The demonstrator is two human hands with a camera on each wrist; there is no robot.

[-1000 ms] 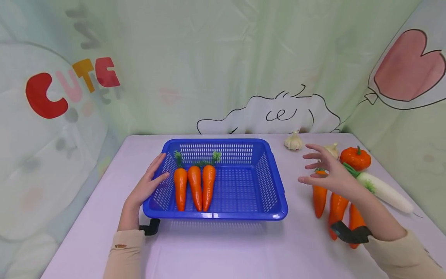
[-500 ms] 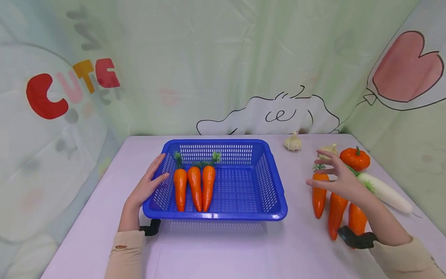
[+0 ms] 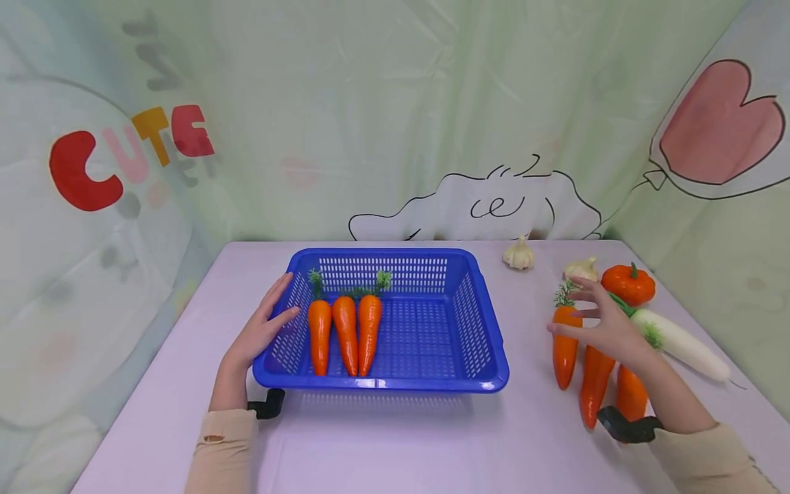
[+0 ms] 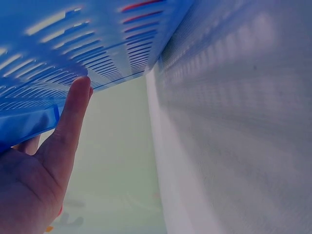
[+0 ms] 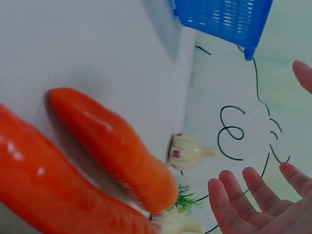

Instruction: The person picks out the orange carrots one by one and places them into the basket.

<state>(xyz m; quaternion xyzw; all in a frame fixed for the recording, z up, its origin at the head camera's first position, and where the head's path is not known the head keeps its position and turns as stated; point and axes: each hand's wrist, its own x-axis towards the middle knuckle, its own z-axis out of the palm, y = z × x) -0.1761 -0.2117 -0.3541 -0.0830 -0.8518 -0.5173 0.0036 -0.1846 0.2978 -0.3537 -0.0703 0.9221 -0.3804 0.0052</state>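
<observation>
A blue plastic basket [image 3: 432,385] with slotted walls stands on the table. Three orange carrots [image 3: 345,336] with green tops lie inside, toward its left. My left hand [image 3: 262,329] holds the basket's left rim, thumb over the top; in the left wrist view a finger [image 4: 73,109] lies straight against the outer wall. To the basket's right, my right hand [image 3: 607,329] hovers by the top of the nearest loose carrot [image 3: 564,357], fingers spread and slightly bent, nothing between them. Two other carrots [image 3: 595,384] lie beside it, partly covered by my hand and forearm.
A white radish [image 3: 681,346] lies at the right, behind my right forearm. Beyond it sits a small orange pumpkin [image 3: 628,285]. Two garlic bulbs stand farther back, one garlic bulb [image 3: 518,254] near the back edge. Patterned curtains surround the table [image 3: 395,453].
My right hand has moved right and slightly lower, closer to the loose carrots, its fingers still apart. The left hand and basket have stayed in place.
</observation>
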